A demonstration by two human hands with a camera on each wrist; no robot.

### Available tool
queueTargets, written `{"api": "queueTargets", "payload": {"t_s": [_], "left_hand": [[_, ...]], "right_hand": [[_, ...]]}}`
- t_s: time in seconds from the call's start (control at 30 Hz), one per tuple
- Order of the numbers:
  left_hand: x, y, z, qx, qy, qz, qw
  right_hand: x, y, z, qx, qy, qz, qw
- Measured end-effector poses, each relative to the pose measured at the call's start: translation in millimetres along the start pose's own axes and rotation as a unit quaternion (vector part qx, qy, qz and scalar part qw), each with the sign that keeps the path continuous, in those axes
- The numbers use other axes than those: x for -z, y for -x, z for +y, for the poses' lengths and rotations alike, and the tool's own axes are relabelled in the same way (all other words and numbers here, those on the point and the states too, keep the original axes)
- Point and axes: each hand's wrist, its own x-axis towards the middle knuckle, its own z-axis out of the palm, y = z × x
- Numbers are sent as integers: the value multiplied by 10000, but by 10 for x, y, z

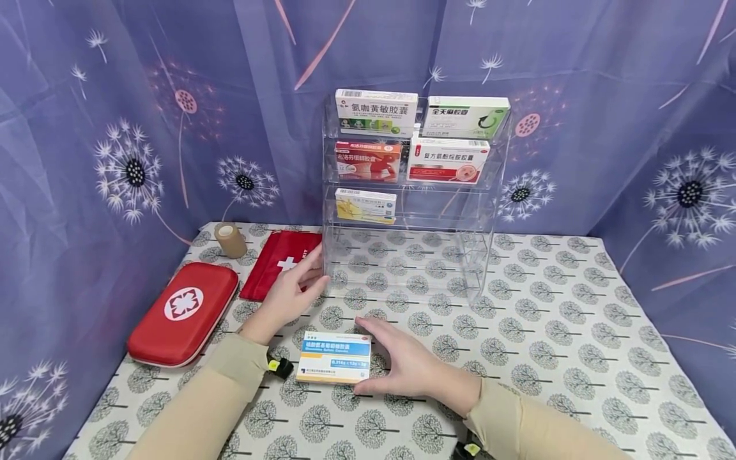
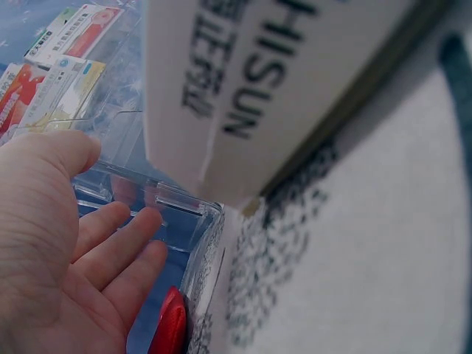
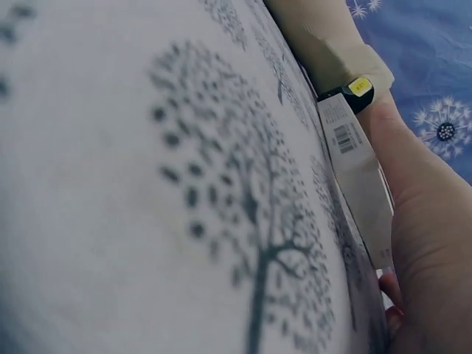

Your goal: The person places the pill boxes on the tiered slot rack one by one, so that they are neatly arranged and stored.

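Observation:
A blue, white and orange medicine box (image 1: 335,364) lies face up on the cloth at the front. Around its right end my right hand (image 1: 411,361) spreads thumb and fingers, the thumb near the lower corner and the forefinger past the upper edge. In the right wrist view, the white end of the medicine box (image 3: 354,162) shows beside the thumb. My left hand (image 1: 290,291) reaches to the lower left side of the clear display rack (image 1: 402,255), its fingertips at the rack's edge. The left wrist view shows the fingers of that hand (image 2: 96,258) extended, with nothing in the palm.
The rack's upper tiers bear several medicine boxes, among them a white one (image 1: 376,114), a green one (image 1: 467,118) and a yellow-white one (image 1: 365,206). At left are a red hard case (image 1: 167,332), a red pouch (image 1: 267,262) under the left hand, and a brown tape roll (image 1: 231,241).

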Motion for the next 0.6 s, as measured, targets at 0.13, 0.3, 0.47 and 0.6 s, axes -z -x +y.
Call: {"api": "queueTargets", "payload": {"t_s": [0.13,0.3,0.47,0.6], "left_hand": [[7,5,-3,29,9,3,10000],[13,8,-5,40,20,-1,10000],[3,-2,-15,-47,8,-3,10000],[-6,-7,-18,-86,8,5,10000]], "right_hand": [[-18,6,-8,32,107,-7,9999],[-35,9,-23,79,185,54,9998],[-48,10,-28,62,299,95,9995],[-52,15,-27,72,364,131,9992]]}}
